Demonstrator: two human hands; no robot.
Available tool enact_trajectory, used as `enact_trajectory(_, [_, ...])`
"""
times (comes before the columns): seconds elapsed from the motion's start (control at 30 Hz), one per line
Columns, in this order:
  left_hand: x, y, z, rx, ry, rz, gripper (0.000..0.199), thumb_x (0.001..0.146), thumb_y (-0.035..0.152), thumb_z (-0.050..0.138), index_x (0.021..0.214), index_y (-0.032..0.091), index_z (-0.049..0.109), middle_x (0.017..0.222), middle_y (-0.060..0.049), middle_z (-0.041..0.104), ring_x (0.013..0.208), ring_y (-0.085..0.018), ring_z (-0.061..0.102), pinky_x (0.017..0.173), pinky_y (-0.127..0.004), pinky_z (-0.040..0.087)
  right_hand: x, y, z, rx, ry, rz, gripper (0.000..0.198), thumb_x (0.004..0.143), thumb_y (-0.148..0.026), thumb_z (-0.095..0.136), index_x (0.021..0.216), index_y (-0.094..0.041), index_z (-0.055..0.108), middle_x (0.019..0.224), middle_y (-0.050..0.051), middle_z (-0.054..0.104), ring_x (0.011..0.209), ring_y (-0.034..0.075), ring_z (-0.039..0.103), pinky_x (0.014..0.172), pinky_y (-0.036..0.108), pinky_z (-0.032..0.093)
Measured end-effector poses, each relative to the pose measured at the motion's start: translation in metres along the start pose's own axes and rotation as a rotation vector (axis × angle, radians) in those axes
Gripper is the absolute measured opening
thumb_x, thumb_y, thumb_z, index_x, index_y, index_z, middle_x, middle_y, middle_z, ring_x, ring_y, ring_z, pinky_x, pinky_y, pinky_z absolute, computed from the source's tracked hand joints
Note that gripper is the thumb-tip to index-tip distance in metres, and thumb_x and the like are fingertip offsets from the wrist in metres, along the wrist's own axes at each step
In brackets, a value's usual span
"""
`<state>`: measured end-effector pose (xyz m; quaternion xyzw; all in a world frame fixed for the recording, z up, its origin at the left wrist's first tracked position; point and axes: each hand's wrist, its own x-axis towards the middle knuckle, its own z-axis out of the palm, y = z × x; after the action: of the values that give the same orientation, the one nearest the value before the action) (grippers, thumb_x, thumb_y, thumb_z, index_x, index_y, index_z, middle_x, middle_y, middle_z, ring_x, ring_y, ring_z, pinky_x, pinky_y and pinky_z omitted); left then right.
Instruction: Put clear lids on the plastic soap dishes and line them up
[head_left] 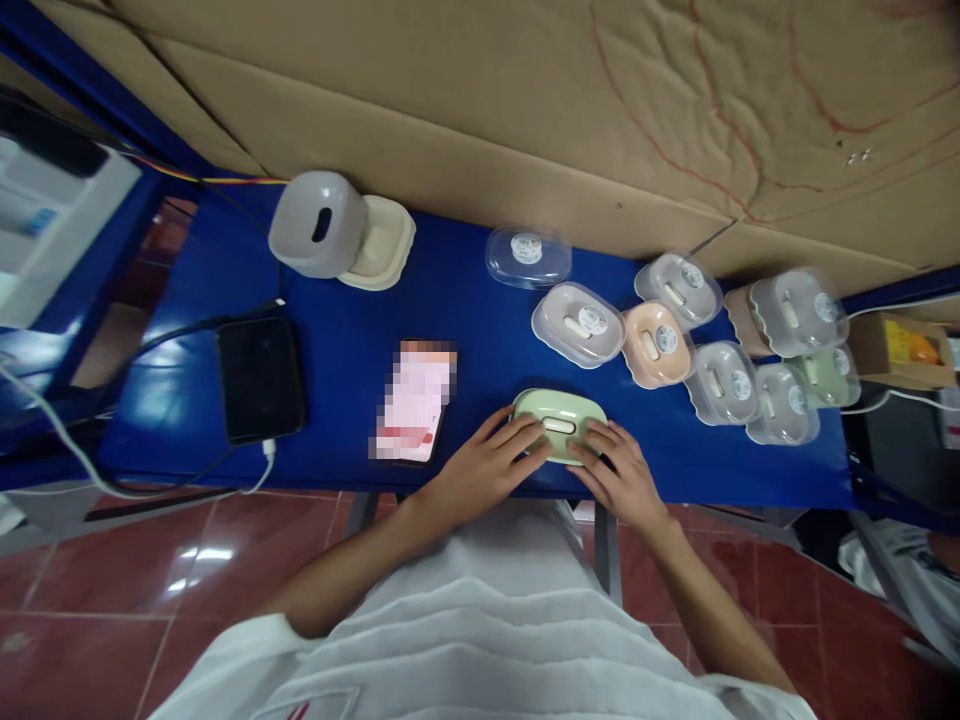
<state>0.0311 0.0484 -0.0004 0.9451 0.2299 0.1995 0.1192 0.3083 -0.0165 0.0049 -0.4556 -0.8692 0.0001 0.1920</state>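
A small light green plastic box [581, 406] with a white oblong piece on its top sits close to the table's front edge. My left hand [495, 458] grips its left end, fingers lying over the top near the white piece. At the opposite end, my right hand [621, 470] holds the box with fingers bent over its edge. The underside is hidden. Just beyond it stands a whitish box under a clear cover [562, 315] with a round label. A peach box [649, 345] with a similar cover is to its right.
Several more covered boxes [724, 385] stand on the right. A clear cover [517, 265] lies at the back. A phone [412, 405] and a black device [261, 380] with cables are on the left. Behind them are a grey tub [300, 225] and a cream tray [394, 245].
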Motion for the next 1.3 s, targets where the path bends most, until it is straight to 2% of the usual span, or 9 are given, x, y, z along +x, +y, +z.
enact_trajectory(0.13, [-0.007, 0.000, 0.002, 0.000, 0.049, -0.057, 0.027, 0.106, 0.013, 0.058, 0.130, 0.017, 0.069, 0.140, -0.013, 0.071, 0.137, -0.029, 0.063, 0.119, -0.051, 0.049, 0.025, 0.009, -0.016, 0.032, -0.025, -0.066, 0.032, 0.105, -0.028, 0.070, 0.137, -0.022, 0.070, 0.127, 0.009, 0.080, 0.132, 0.026, 0.071, 0.122, 0.049, 0.050])
enact_trajectory(0.27, [-0.015, 0.002, -0.001, -0.014, 0.110, -0.168, 0.021, 0.106, 0.016, 0.060, 0.124, 0.019, 0.071, 0.137, -0.013, 0.071, 0.134, -0.028, 0.065, 0.120, -0.050, 0.049, 0.116, 0.047, -0.025, 0.040, -0.004, -0.037, 0.040, 0.107, -0.022, 0.061, 0.146, -0.024, 0.066, 0.141, 0.009, 0.074, 0.142, 0.027, 0.063, 0.124, 0.049, 0.046])
enact_trajectory(0.43, [-0.027, 0.005, -0.013, -0.118, 0.115, -0.255, 0.023, 0.106, 0.017, 0.060, 0.128, 0.020, 0.069, 0.137, -0.012, 0.071, 0.133, -0.027, 0.066, 0.111, -0.046, 0.057, 0.248, 0.106, 0.011, 0.064, -0.259, 0.183, 0.066, 0.095, -0.028, 0.078, 0.158, -0.021, 0.057, 0.169, 0.017, 0.049, 0.158, 0.040, 0.044, 0.124, 0.064, 0.041])
enact_trajectory(0.53, [-0.032, 0.006, -0.018, -0.159, 0.135, -0.285, 0.024, 0.106, 0.014, 0.060, 0.128, 0.019, 0.070, 0.136, -0.012, 0.071, 0.132, -0.027, 0.067, 0.109, -0.046, 0.058, 0.283, 0.119, 0.031, 0.059, -0.407, 0.241, 0.089, 0.080, -0.024, 0.093, 0.161, -0.023, 0.054, 0.170, 0.018, 0.047, 0.156, 0.045, 0.043, 0.123, 0.068, 0.041])
enact_trajectory(0.6, [-0.033, 0.007, -0.018, -0.171, 0.168, -0.285, 0.024, 0.105, 0.012, 0.060, 0.126, 0.019, 0.070, 0.134, -0.012, 0.072, 0.131, -0.027, 0.067, 0.109, -0.047, 0.058, 0.288, 0.119, 0.037, 0.031, -0.401, 0.218, 0.085, 0.079, -0.023, 0.094, 0.157, -0.025, 0.059, 0.165, 0.016, 0.054, 0.151, 0.045, 0.049, 0.119, 0.068, 0.044])
enact_trajectory(0.77, [-0.033, 0.005, -0.016, -0.175, 0.193, -0.270, 0.022, 0.105, 0.012, 0.060, 0.123, 0.018, 0.071, 0.130, -0.012, 0.073, 0.129, -0.027, 0.068, 0.107, -0.047, 0.059, 0.283, 0.110, 0.035, 0.190, -0.315, 0.055, 0.055, 0.096, -0.033, 0.081, 0.147, -0.019, 0.068, 0.146, 0.013, 0.071, 0.134, 0.031, 0.067, 0.118, 0.051, 0.051])
enact_trajectory(0.93, [-0.032, 0.006, -0.015, -0.161, 0.205, -0.292, 0.021, 0.104, 0.013, 0.063, 0.122, 0.019, 0.071, 0.139, -0.014, 0.069, 0.127, -0.028, 0.069, 0.106, -0.048, 0.060, 0.252, 0.083, 0.016, 0.228, -0.098, 0.056, 0.039, 0.109, -0.036, 0.061, 0.144, -0.021, 0.071, 0.143, 0.009, 0.075, 0.133, 0.029, 0.070, 0.116, 0.050, 0.053])
enact_trajectory(1.13, [-0.030, 0.011, -0.003, -0.116, 0.388, -0.396, 0.028, 0.100, 0.014, 0.071, 0.126, 0.018, 0.062, 0.146, -0.019, 0.061, 0.134, -0.030, 0.066, 0.104, -0.046, 0.064, 0.127, 0.009, -0.011, -0.026, 0.141, -0.090, 0.053, 0.106, -0.022, 0.068, 0.157, -0.031, 0.058, 0.144, 0.005, 0.074, 0.132, 0.024, 0.072, 0.121, 0.045, 0.047])
enact_trajectory(1.3, [-0.029, 0.010, 0.002, -0.233, 0.486, -0.518, 0.046, 0.095, 0.021, 0.081, 0.135, 0.021, 0.058, 0.159, -0.021, 0.047, 0.141, -0.031, 0.061, 0.106, -0.047, 0.065, 0.049, -0.024, -0.004, 0.019, 0.069, -0.044, 0.064, 0.102, -0.017, 0.073, 0.160, -0.036, 0.054, 0.131, 0.001, 0.081, 0.119, 0.021, 0.078, 0.118, 0.044, 0.051])
